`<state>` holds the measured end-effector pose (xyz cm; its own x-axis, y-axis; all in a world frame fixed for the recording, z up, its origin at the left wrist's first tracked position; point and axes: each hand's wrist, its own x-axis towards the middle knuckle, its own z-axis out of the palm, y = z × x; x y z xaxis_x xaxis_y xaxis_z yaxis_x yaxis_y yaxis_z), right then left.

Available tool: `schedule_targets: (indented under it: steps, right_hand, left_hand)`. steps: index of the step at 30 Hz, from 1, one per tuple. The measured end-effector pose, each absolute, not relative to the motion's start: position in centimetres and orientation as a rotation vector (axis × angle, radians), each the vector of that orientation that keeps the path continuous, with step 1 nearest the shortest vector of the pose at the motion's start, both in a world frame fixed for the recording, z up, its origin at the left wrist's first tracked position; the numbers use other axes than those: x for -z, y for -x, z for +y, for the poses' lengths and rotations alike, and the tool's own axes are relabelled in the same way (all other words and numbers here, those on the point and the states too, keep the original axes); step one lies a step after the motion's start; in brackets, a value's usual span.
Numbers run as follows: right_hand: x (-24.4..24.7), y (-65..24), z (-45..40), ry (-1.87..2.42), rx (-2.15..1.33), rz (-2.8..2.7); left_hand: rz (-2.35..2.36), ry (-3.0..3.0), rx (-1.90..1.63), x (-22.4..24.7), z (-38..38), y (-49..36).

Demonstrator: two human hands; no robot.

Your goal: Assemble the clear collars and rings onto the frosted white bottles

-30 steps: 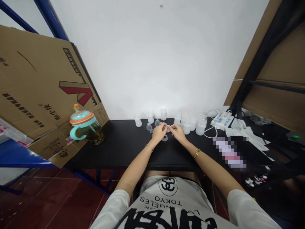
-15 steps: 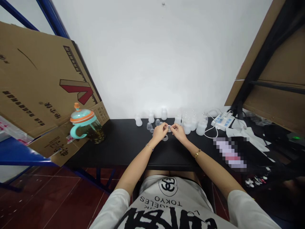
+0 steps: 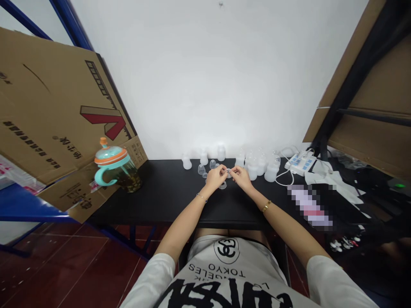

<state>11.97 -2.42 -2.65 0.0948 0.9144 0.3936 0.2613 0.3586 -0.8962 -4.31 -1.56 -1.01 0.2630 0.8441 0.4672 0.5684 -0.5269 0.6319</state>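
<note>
My left hand [image 3: 215, 178] and my right hand [image 3: 242, 177] meet over the black table, fingers pinched on opposite sides of a small clear ring-like part [image 3: 229, 171]. Just under the fingers of my left hand lies a clear ring [image 3: 222, 185]. Several clear domed caps [image 3: 201, 169] are beside my left hand, some partly hidden by it. Behind the hands stand frosted white bottles: one at the left [image 3: 186, 161], one at the middle [image 3: 221, 152], and a cluster to the right [image 3: 252, 169], some with clear tops.
A teal-and-orange lidded jug [image 3: 118, 167] stands at the table's left, by a large cardboard box [image 3: 58, 107]. To the right are a white power strip [image 3: 301, 162] with cables, crumpled white sheets [image 3: 334, 184] and a pixelated item [image 3: 310, 207]. A white wall [image 3: 212, 77] rises behind.
</note>
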Motion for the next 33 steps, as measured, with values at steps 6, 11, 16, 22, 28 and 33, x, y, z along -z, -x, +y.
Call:
schedule_targets:
  steps: [6, 11, 16, 22, 28, 33]
  right_hand:
    - [2.75, -11.87, -2.53, 1.159, -0.720, -1.402]
    - [2.84, -11.74, -2.69, 1.147, -0.783, -1.390]
    - [2.89, -11.46, -2.46, 1.107, -0.916, -1.362]
    - [2.92, -11.30, -2.25, 1.087, -1.052, -1.297]
    - [2.86, -11.58, -2.27, 1.073, -1.091, -1.286]
    - [2.84, -11.77, -2.25, 1.076, -1.062, -1.305]
  left_hand:
    - [1.302, -2.199, -1.124, 0.63, -1.84, 4.23]
    - [1.299, -2.215, -1.132, 0.54, -1.88, 4.20]
    - [1.301, -2.204, -1.195, 0.79, -1.67, 4.28]
    - [1.320, -2.205, -1.160, 0.64, -1.89, 4.23]
    - [1.323, -2.231, -1.134, 0.68, -1.96, 4.16]
    - [1.313, -2.221, -1.109, 0.71, -1.94, 4.16]
